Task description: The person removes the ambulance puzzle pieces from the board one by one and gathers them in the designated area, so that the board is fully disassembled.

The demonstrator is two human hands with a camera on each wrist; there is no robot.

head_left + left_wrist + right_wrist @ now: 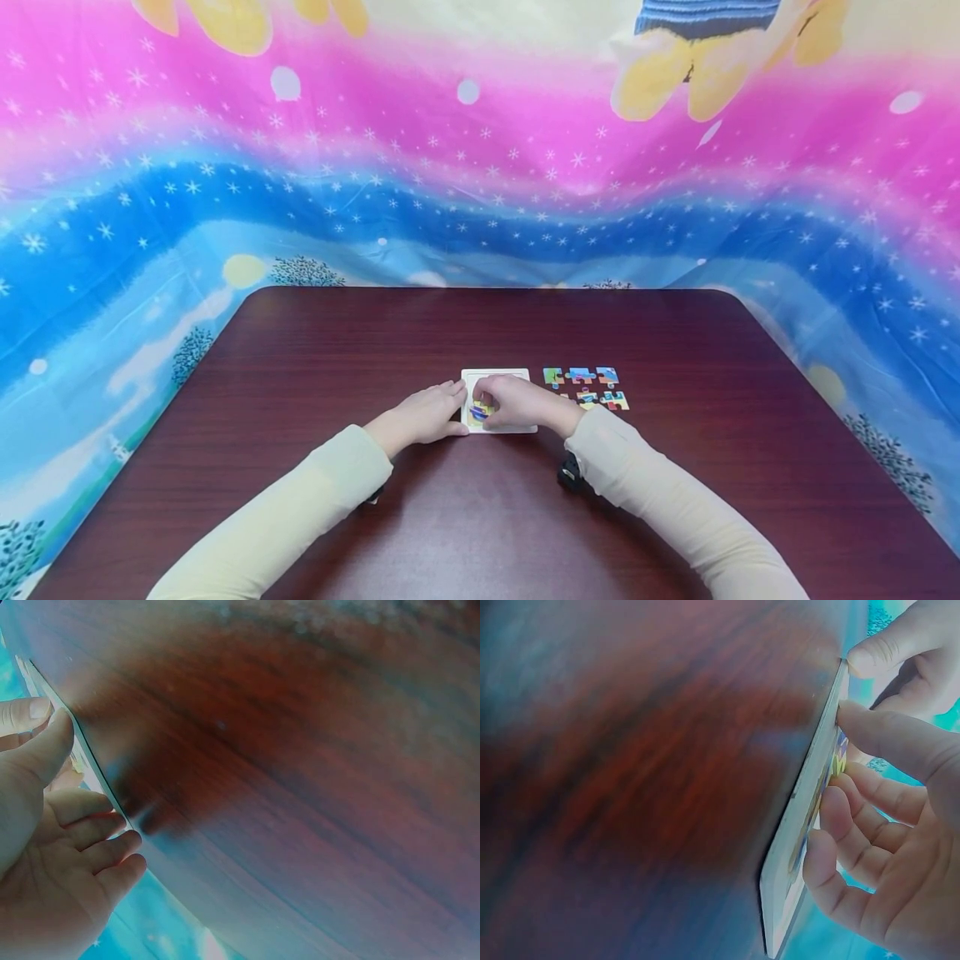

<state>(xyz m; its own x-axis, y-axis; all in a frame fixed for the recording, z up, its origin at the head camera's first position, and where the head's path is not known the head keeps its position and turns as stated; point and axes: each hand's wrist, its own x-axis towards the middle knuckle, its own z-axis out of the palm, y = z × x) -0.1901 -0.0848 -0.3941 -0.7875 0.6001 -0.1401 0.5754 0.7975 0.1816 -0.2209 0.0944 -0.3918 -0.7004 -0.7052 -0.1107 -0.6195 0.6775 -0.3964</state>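
Note:
A white-rimmed puzzle board (495, 372) lies flat on the table between the two hands. The left hand (427, 413) rests at its left edge, fingers fairly straight, with the thumb by the near left corner. Over the board, the right hand (521, 403) has its fingers bent and pinches a yellow-and-blue puzzle piece (478, 412) at the lower left of the board. In the right wrist view, thumb and fingertips stand around the coloured piece (840, 759), close to the board surface. The right hand hides much of the board's inside.
Right of the board lie several loose puzzle pieces (581, 375) in two rows, the nearer row partly hidden by the right wrist. The dark red-brown table (360, 333) reaches back to a colourful printed cloth (480, 183). A black wrist device (570, 473) shows under the right sleeve.

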